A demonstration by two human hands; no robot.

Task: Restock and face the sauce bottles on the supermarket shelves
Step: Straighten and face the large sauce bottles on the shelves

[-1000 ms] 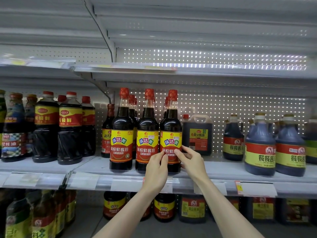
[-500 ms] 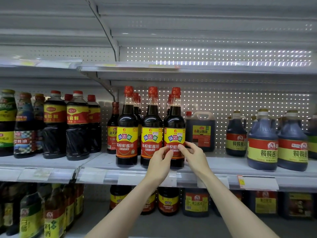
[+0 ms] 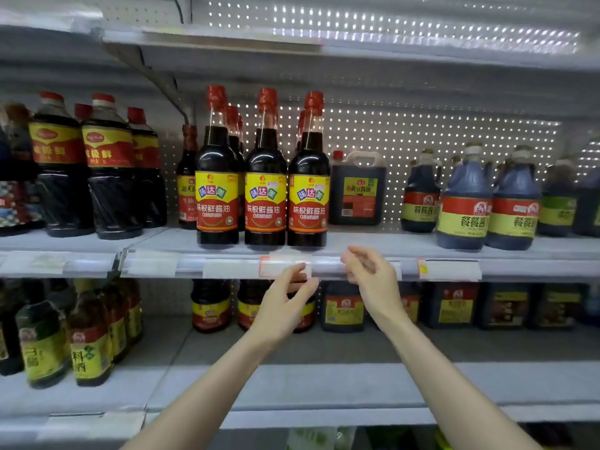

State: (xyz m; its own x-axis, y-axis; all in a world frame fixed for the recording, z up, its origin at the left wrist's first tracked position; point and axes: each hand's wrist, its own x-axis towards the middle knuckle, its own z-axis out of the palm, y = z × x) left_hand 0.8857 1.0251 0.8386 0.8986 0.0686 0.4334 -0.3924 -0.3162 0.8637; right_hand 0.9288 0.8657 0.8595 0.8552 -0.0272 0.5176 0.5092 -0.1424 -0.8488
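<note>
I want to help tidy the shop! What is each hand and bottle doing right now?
Left hand: open, empty, below the shelf edge.
Right hand: open, empty, at the shelf edge.
Three front bottles: upright, capped, labels forward, in a row.
Jug: upright, capped, set further back.
Blue bottles: upright, labels forward.

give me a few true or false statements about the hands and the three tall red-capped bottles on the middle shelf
1. Both hands hold a bottle. False: the left hand and right hand are empty, below the shelf edge.
2. The three tall bottles stand upright with labels facing out. True.
3. A dark jug with a handle stands right of the three bottles. True.
4. The three bottles have blue caps. False: the caps are red.
5. More bottles stand behind the front three. True.
</note>
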